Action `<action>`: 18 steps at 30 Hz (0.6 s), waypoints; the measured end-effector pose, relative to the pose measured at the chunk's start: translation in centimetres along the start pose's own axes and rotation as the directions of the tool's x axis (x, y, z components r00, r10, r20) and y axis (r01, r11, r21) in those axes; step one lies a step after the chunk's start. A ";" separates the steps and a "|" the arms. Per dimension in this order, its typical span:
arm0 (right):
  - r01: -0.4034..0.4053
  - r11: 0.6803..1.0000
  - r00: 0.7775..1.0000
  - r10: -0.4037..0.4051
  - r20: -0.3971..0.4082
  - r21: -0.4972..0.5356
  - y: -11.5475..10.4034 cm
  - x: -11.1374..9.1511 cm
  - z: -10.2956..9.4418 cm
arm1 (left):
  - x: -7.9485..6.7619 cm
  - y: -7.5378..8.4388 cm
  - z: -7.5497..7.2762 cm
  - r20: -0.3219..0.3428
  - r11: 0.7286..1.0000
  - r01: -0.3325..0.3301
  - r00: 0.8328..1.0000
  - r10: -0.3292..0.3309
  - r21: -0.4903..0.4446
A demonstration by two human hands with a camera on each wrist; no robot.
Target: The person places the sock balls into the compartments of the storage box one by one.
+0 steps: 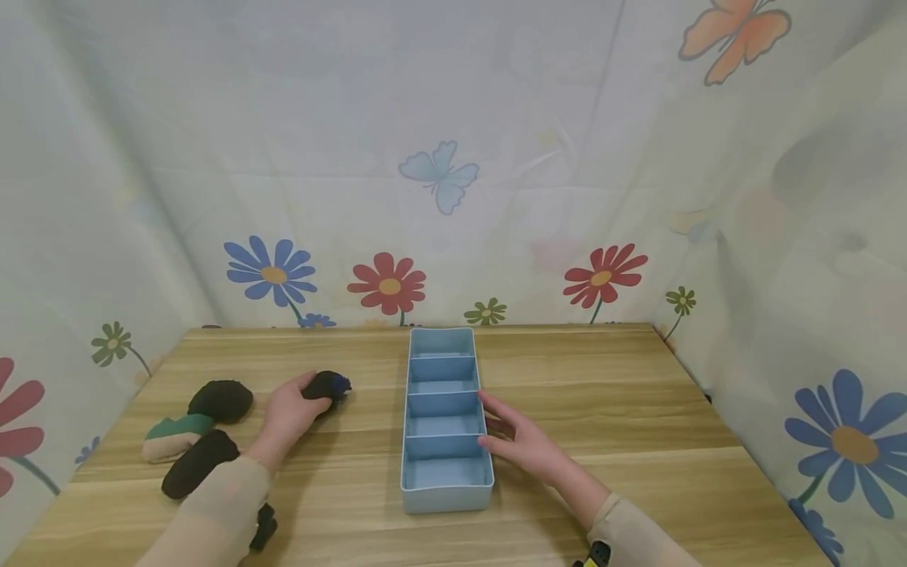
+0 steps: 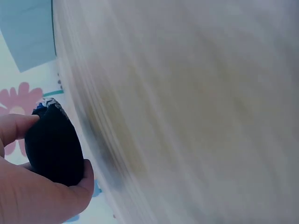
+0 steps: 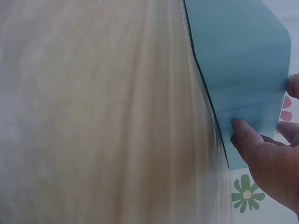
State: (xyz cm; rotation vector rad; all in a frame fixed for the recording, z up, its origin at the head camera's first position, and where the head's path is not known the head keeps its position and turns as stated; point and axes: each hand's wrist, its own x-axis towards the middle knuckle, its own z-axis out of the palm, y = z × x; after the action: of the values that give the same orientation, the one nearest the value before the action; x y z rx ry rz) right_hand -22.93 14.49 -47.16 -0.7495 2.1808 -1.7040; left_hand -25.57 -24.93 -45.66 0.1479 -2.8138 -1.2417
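My left hand [image 1: 294,413] grips a rolled black sock [image 1: 327,385] between thumb and fingers, left of the box. In the left wrist view the sock [image 2: 53,144] shows a blue and white patterned end at its top, and a strip of wood lies beside it. A long light-blue divided box [image 1: 447,498] stands mid-table, its several compartments bare inside. My right hand [image 1: 527,447] rests against the box's right side, with fingertips at the rim. Seen from the right wrist, the thumb and fingers touch the outer wall of the box [image 3: 243,65].
Left of my left forearm lie more rolled socks: a dark one [image 1: 221,402], a green and beige one [image 1: 177,437] and a black one [image 1: 201,465]. A small dark thing [image 1: 264,528] shows beside the left sleeve. A flowered curtain [image 1: 538,173] hangs behind the wooden table [image 1: 602,378].
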 end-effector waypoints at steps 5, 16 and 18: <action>0.008 1.000 1.000 -0.008 -0.001 0.004 0.0 0.0 0.0 | 0.4 0.9 0.6 0.008 1.000 -0.031 0.999 0.031 -0.006; 0.015 1.000 1.000 -0.015 0.002 -0.009 0.0 0.0 0.0 | 1.5 2.9 1.5 0.001 0.993 -0.043 0.999 0.044 -0.107; 0.013 1.000 1.000 -0.013 0.001 -0.008 0.0 0.0 0.0 | 1.7 3.3 1.8 -0.001 0.991 -0.041 0.999 0.041 -0.127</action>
State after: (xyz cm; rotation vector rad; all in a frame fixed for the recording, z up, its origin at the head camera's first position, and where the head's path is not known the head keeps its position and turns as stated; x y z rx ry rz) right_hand -22.91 14.51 -47.18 -0.7683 2.1879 -1.7018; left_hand -27.64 -21.62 -44.36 0.0823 -2.7137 -1.4071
